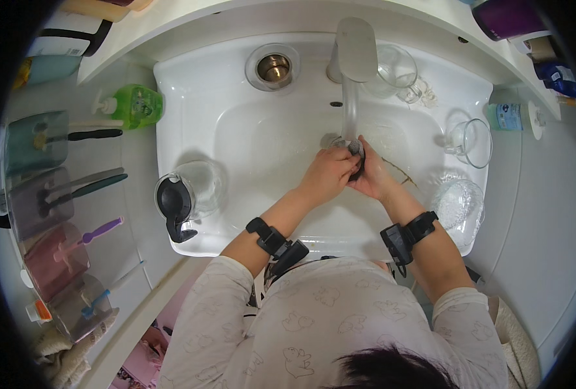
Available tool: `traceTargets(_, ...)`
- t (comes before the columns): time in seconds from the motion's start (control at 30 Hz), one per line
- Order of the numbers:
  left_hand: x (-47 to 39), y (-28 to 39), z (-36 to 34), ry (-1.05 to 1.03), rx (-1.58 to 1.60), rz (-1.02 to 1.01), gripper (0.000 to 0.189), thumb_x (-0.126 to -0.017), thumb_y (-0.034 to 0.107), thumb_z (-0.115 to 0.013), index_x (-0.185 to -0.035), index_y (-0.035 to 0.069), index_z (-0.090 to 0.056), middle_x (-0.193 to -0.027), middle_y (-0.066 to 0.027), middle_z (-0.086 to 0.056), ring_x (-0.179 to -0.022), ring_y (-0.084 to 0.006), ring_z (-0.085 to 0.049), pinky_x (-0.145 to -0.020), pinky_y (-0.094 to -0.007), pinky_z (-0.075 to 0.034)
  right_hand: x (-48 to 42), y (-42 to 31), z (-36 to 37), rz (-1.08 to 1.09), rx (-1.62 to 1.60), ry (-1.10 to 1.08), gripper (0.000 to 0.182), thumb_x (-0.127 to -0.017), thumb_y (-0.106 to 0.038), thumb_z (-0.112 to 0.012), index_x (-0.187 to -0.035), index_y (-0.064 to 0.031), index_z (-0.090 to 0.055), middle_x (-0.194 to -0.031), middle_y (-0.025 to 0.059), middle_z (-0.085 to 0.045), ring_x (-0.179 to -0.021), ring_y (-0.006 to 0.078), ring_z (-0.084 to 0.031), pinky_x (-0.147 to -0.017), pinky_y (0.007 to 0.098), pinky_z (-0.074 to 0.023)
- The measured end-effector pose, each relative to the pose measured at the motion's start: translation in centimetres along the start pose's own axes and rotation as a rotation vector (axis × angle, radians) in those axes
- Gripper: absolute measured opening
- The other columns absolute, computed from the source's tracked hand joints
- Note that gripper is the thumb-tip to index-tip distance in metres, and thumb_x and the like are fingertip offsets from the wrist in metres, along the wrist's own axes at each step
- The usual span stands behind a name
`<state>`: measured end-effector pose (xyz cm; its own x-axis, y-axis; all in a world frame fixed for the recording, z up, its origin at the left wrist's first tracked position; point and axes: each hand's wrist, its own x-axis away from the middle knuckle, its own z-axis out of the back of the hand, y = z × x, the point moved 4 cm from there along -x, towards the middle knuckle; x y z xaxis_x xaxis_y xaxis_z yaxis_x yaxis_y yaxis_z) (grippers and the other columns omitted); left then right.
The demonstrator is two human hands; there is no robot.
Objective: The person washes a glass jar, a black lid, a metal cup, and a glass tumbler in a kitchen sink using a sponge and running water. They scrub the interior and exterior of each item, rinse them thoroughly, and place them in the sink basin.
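Observation:
Water runs from the faucet (358, 53) in a stream (350, 109) onto a small roundish object (357, 146) between my hands. Its upper side looks grey and patterned, and a dark part shows lower down. Fingers hide most of it, so I cannot tell exactly what it is. My left hand (331, 172) presses its fingers on the object from the left. Cupped around the right side and underneath is my right hand (374, 174). Both hands are over the basin of the white sink (263, 194). A thin brown twig-like strip (400, 171) lies right of them.
A glass pitcher with a black lid (173, 199) stands on the sink's left rim. Glass mugs (470, 143) (397, 68) and a clear textured glass bowl (458, 206) are on the right side. A green soap bottle (139, 106) and toothbrush cups (49, 257) line the left wall.

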<state>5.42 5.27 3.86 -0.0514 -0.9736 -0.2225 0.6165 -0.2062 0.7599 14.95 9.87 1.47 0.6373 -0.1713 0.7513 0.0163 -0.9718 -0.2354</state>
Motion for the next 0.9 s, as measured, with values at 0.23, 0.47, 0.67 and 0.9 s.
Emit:
traceTargets(0.23,-1.0,0.1,1.3,-0.131,-0.276,-0.017,0.025,-0.07,0.006,-0.057,-0.095,0.002,-0.056,-0.088,-0.0084,-0.053,-0.08,-0.0288,-0.053,-0.066,-0.0369,-0.046,-0.4,-0.3,0.2,-0.012,0.019,-0.033,0.055,-0.09,-0.052,-0.025,-0.112,-0.0058,-0.045,-0.105,0.0115,-0.053,-0.096,0.0235,-0.052,-0.086,0.0416,-0.0434)
traceTargets(0.47,-1.0,-0.5,0.1,-0.045,-0.018,0.196,0.03,-0.07,0.006,-0.056,-0.1,0.008,-0.057,-0.09,-0.0084,-0.052,-0.083,-0.0285,-0.054,-0.068,-0.0369,-0.047,-0.6,-0.6,0.0,0.116,0.034,0.053,0.054,-0.09,-0.051,-0.025,-0.114,-0.0066,-0.044,-0.107,0.011,-0.052,-0.097,0.0242,-0.053,-0.084,0.042,-0.0439)
traceTargets(0.67,-0.7,0.7,1.4,-0.174,-0.153,-0.17,0.037,-0.069,0.009,-0.058,-0.106,0.006,-0.054,-0.091,-0.0071,-0.052,-0.084,-0.0267,-0.054,-0.068,-0.0377,-0.047,1.0,-1.2,-1.0,-0.064,0.027,-0.102,0.055,-0.091,-0.049,-0.022,-0.121,-0.0063,-0.04,-0.116,0.0125,-0.048,-0.104,0.0264,-0.049,-0.087,0.0476,-0.0424)
traceTargets(0.9,-1.5,0.5,1.3,-0.2,-0.303,0.111,0.035,-0.071,0.007,-0.055,-0.104,-0.002,-0.051,-0.095,-0.0136,-0.052,-0.086,-0.0284,-0.055,-0.067,-0.0396,-0.048,-0.1,-1.6,-0.5,0.068,0.023,-0.055,0.05,-0.092,-0.047,-0.025,-0.116,-0.0069,-0.043,-0.109,0.0105,-0.052,-0.1,0.0229,-0.051,-0.086,0.0415,-0.0424)
